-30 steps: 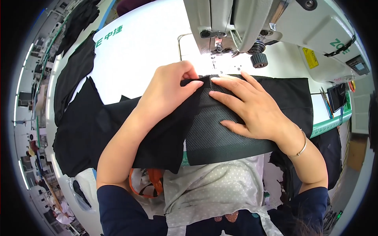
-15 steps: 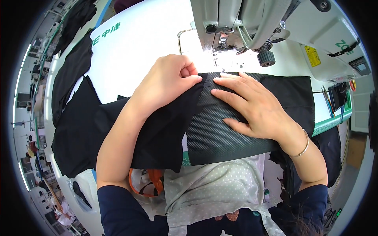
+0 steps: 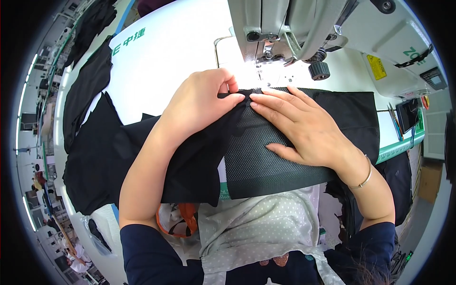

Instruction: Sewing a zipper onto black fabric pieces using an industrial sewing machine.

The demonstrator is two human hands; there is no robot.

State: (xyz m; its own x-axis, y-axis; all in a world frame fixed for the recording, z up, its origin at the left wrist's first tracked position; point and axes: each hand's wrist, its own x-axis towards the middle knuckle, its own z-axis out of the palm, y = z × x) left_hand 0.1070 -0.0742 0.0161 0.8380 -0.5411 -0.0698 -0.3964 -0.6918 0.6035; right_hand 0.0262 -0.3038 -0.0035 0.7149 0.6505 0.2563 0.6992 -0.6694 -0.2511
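Observation:
My left hand (image 3: pixel 204 97) pinches the far edge of a plain black fabric piece (image 3: pixel 194 161), thumb and curled fingers closed on it. Beside it my right hand (image 3: pixel 304 123) lies flat on a black mesh fabric (image 3: pixel 266 166), fingers stretched out and thumb apart. Its index fingertip rests close by the left thumb, where the two fabrics meet and overlap. A sewing machine (image 3: pixel 273 28) stands just beyond, its lit needle area (image 3: pixel 260 71) a little past the fabric's far edge. The fabric under my fingertips is partly hidden.
More black cloth (image 3: pixel 90 156) spreads over the left of the white table (image 3: pixel 166 38). At the right, tweezers and other slim tools (image 3: pixel 395 122) lie near a dark flat object (image 3: pixel 407 115). An orange-rimmed bag (image 3: pixel 178 219) sits below the table edge. A black knob (image 3: pixel 319 71) hangs from the machine.
My right fingers have slid slightly left, toward the left thumb, covering the spot where the fabrics meet. My left hand and forearm have shifted a little; its pinch stays.

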